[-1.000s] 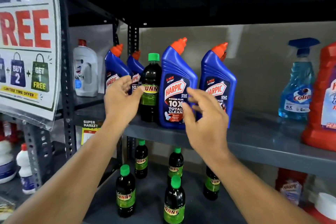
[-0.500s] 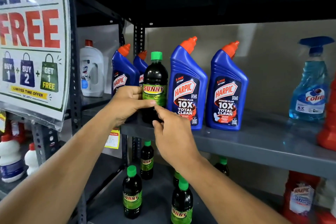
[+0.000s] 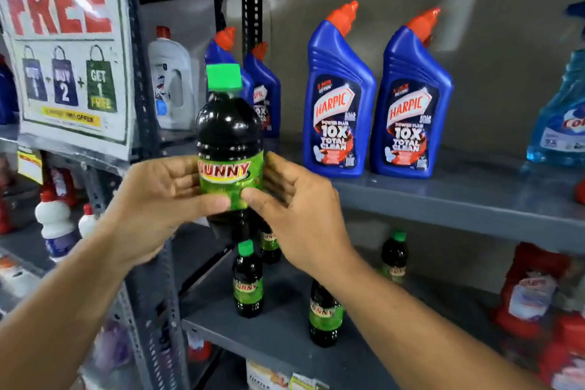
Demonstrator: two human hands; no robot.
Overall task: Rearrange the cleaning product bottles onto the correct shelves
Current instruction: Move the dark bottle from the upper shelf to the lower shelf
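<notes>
A dark Sunny bottle (image 3: 228,123) with a green cap and green label is held upright in front of the upper shelf (image 3: 459,199). My left hand (image 3: 158,203) grips its label from the left. My right hand (image 3: 300,209) touches it from the right, thumb under the label and fingers spread. Two blue Harpic bottles (image 3: 337,95) (image 3: 411,101) stand on the upper shelf to the right; two more Harpic bottles (image 3: 266,85) stand behind the held bottle. Several Sunny bottles (image 3: 248,282) stand on the lower shelf (image 3: 278,336).
A white jug (image 3: 172,82) stands at the back left. A promotional sign (image 3: 68,41) hangs on the left upright. A blue spray bottle (image 3: 560,117) is at the far right, with red bottles (image 3: 531,288) below it. White bottles (image 3: 55,225) sit on the left rack.
The Sunny bottle has been lifted off the upper shelf and pulled toward me, away from the Harpic bottles. Both hands came with it, the right one moving up beside the label.
</notes>
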